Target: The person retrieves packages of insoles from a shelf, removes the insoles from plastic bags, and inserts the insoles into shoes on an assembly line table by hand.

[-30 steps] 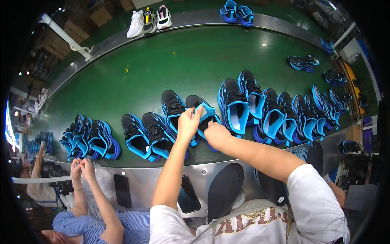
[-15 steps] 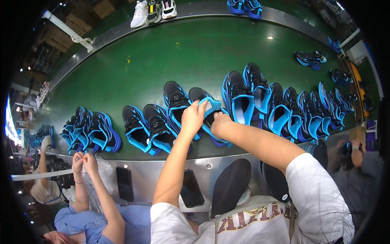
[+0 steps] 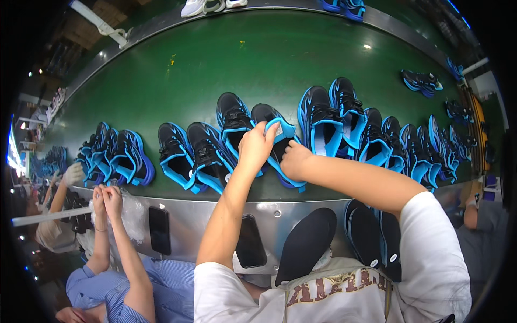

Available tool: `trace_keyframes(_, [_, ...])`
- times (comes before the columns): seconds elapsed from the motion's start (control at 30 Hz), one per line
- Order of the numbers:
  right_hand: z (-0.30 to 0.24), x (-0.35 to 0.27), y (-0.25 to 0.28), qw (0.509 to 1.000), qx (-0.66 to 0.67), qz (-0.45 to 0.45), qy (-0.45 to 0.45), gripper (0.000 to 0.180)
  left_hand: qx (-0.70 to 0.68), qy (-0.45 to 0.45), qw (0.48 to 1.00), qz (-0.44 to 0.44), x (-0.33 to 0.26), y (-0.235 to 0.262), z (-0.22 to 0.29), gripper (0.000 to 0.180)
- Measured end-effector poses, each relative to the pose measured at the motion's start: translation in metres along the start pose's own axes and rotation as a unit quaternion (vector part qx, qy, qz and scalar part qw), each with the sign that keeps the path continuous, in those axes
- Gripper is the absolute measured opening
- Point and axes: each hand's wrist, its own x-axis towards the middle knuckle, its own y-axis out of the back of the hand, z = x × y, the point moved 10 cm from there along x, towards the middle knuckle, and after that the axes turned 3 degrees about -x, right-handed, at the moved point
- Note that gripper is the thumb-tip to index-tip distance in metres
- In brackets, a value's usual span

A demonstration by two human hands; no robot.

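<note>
A black sneaker [image 3: 262,112] with bright blue lining stands in front of me, toe pointing away. My left hand [image 3: 255,143] pinches its tongue [image 3: 280,128] and holds it pulled up. At the right side of the shoe's opening, my right hand [image 3: 295,161] is closed against the blue collar with its fingers curled; the fingertips are partly hidden. Its mate, another black sneaker [image 3: 231,107], stands close on the left, partly covered by my left hand and forearm. To the right is one more black and blue sneaker [image 3: 316,107].
Matching sneakers line the green belt [image 3: 188,81] on both sides. Along the near metal ledge [image 3: 186,226] lie two phones [image 3: 159,230] and black insoles [image 3: 309,239]. A co-worker's hands [image 3: 107,200] are at the left. Several shoes stand on the far ledge [image 3: 285,12].
My right hand has drawn slightly out of the shoe's opening, so its curled fingers now show. My left hand keeps hold of the tongue. The whole view has shifted a little.
</note>
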Motion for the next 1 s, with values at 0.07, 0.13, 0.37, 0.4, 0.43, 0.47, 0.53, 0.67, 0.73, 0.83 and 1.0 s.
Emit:
trace_keyframes(0.07, [-0.01,-0.037,0.01,0.957,0.177,-0.225,0.041,0.047,0.005,0.02,1.0,-0.02,-0.001,-0.001,-0.005,0.04])
trace_keyframes(0.13, [-0.012,-0.038,0.001,0.953,0.194,-0.233,0.022,0.054,-0.003,0.016,1.0,-0.025,0.001,-0.002,0.0,0.04])
trace_keyframes(0.37, [-0.004,-0.043,0.002,0.957,0.275,0.092,-0.016,0.036,-0.036,0.041,0.997,-0.048,-0.003,0.0,0.005,0.04])
trace_keyframes(0.4, [0.014,-0.08,0.03,0.865,0.332,0.374,-0.034,0.024,-0.054,0.05,0.996,-0.054,-0.009,0.004,0.005,0.04])
trace_keyframes(0.43, [0.005,-0.099,0.035,0.839,0.316,0.443,0.019,0.02,-0.063,0.033,0.996,-0.045,-0.016,0.006,-0.001,0.036])
trace_keyframes(0.47, [0.0,-0.112,0.023,0.837,0.301,0.454,0.042,0.023,-0.106,0.015,0.993,-0.042,-0.022,0.006,0.002,0.033])
trace_keyframes(0.53, [-0.01,-0.133,0.014,0.832,0.271,0.479,0.072,0.027,-0.108,-0.073,0.991,-0.03,-0.035,0.012,0.021,0.03])
trace_keyframes(0.67, [-0.019,-0.143,0.006,0.817,0.282,0.495,0.089,0.026,-0.031,-0.165,0.986,-0.025,-0.056,0.022,0.052,0.032])
trace_keyframes(0.73, [-0.017,-0.142,0.01,0.808,0.296,0.5,0.097,0.025,-0.018,-0.17,0.985,-0.025,-0.056,0.021,0.056,0.033])
trace_keyframes(0.83, [-0.009,-0.114,0.024,0.822,0.346,0.448,0.068,0.02,-0.139,-0.075,0.986,0.047,-0.054,0.038,0.039,0.025])
trace_keyframes(1.0, [0.032,-0.036,0.01,0.821,0.511,0.177,-0.185,0.063,-0.233,-0.007,0.97,0.075,-0.093,0.065,0.045,0.011])
